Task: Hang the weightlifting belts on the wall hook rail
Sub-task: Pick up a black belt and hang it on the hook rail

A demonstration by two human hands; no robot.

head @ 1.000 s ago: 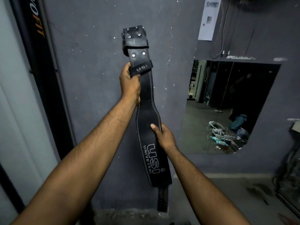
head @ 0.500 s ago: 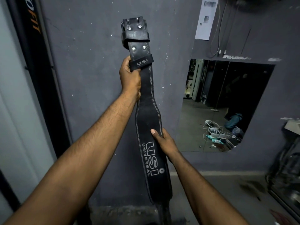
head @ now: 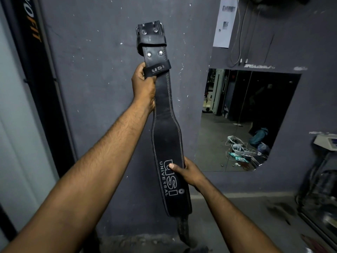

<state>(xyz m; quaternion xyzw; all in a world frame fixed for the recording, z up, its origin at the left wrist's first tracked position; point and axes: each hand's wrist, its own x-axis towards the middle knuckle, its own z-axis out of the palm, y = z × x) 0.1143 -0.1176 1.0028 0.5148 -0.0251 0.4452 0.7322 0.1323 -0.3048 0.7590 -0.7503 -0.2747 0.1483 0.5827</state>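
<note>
The left hand [head: 144, 88] is wrapped tight around the narrow upper strap of a black USI weightlifting belt [head: 165, 128], just under its keeper loop [head: 157, 68]; the buckle [head: 149, 30] stands above the fingers. Lower down, the right hand [head: 189, 173] pinches the wide padded section, thumb across the printed logo. Behind the belt is a grey wall [head: 102, 73].

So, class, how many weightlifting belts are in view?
1: the black belt, held upright against the grey wall, left hand near the buckle, right hand lower down.

Head camera faces the grey wall [head: 94, 92] closely, angled slightly downward.
</note>
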